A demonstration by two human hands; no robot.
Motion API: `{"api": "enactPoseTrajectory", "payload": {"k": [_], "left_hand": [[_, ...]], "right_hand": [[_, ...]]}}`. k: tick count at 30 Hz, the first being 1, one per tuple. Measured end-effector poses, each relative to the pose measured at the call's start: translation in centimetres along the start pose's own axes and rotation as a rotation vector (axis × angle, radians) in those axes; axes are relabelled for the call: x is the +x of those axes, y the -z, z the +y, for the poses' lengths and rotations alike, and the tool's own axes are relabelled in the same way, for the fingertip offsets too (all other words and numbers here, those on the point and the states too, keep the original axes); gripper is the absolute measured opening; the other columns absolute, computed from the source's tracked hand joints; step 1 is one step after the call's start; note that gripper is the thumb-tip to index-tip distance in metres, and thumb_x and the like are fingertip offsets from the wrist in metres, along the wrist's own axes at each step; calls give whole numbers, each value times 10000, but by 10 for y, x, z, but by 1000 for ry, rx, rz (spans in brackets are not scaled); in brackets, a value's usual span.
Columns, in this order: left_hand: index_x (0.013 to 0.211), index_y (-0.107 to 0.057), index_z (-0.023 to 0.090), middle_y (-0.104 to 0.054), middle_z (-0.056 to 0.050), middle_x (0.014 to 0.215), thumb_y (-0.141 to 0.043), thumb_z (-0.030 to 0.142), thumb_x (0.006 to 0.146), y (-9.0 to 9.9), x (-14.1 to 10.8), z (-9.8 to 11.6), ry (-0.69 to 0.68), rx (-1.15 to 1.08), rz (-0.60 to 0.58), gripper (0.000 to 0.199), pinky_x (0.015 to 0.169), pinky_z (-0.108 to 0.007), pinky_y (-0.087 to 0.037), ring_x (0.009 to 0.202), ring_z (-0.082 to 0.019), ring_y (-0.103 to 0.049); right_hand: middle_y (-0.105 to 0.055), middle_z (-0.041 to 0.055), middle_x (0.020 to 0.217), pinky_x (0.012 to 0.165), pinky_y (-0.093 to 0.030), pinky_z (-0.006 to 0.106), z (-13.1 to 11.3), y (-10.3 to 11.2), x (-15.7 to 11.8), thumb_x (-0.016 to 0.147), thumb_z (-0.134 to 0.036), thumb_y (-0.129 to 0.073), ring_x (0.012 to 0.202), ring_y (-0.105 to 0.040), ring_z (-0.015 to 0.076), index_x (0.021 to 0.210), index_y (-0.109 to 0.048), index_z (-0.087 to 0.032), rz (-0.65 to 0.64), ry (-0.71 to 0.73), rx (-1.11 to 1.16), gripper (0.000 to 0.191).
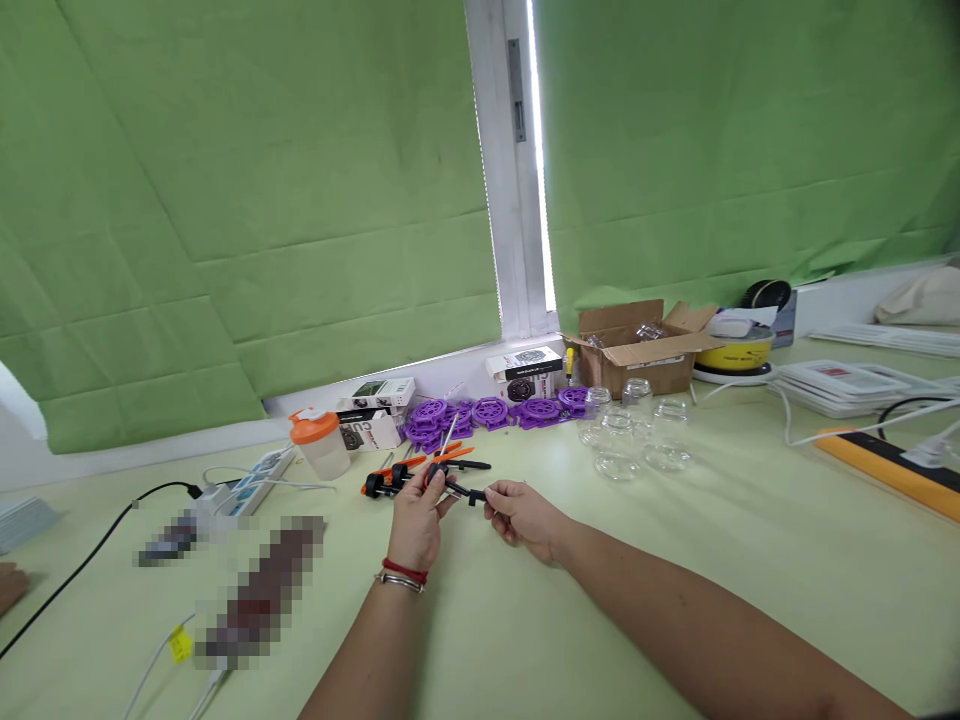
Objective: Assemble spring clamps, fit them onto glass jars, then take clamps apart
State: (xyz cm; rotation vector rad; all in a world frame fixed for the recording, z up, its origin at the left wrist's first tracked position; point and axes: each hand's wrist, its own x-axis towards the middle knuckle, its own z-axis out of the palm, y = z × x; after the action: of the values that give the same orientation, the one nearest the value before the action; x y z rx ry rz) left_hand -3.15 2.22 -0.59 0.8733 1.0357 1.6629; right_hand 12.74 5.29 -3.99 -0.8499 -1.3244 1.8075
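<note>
My left hand [417, 520] is closed around the round dark end of a slim black rod-like part [459, 488]. With thumb and fingers my right hand [521, 515] pinches the other end, beside a small black block on the rod. The part's exact kind is too small to make out. Just beyond my left hand lie several orange-and-black pieces [384, 483] with rods, partly hidden by the fingers. Farther back, flat purple wheel-shaped pieces [491, 411] are spread in a row.
Clear jars [616, 450] stand right of the purple pieces, before an open cardboard box [637, 370]. Printed boxes [525, 375] line the wall. On the left are an orange-lidded cup [321, 445], a power strip [262, 480] with cables, and another person's hand [11, 586].
</note>
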Motion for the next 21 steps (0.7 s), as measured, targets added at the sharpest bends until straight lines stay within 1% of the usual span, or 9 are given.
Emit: {"api": "enactPoseTrajectory", "payload": {"k": [5,9,21], "left_hand": [[928,-621,161,-609,-22,862,-729,281,647,-1,0,0,-4,1,24,324,723,-311,-541,816,-142,-608],[927,-621,158,-611,-31,878,-724,275,651,-3,0,-1,-2,-1,29,317,715,-306,-542,827,-147,-610],[918,-626,158,-612,-29,869,-732,283,643,-2,2,-3,-15,-14,38,321,749,-328,-541,820,-139,-607]], "right_hand": [[-540,-21,711,390,-283,187,2,-3,0,770,-440,-568,448,-402,42,776,-460,-180,-21,22,4,281],[-548,-11,747,405,-298,194,6,-4,0,792,-427,-546,466,-419,48,809,-468,-186,-21,20,-4,254],[-552,-9,736,421,-309,198,2,-10,-5,815,-408,-513,492,-439,63,815,-455,-195,-1,26,-72,221]]}}
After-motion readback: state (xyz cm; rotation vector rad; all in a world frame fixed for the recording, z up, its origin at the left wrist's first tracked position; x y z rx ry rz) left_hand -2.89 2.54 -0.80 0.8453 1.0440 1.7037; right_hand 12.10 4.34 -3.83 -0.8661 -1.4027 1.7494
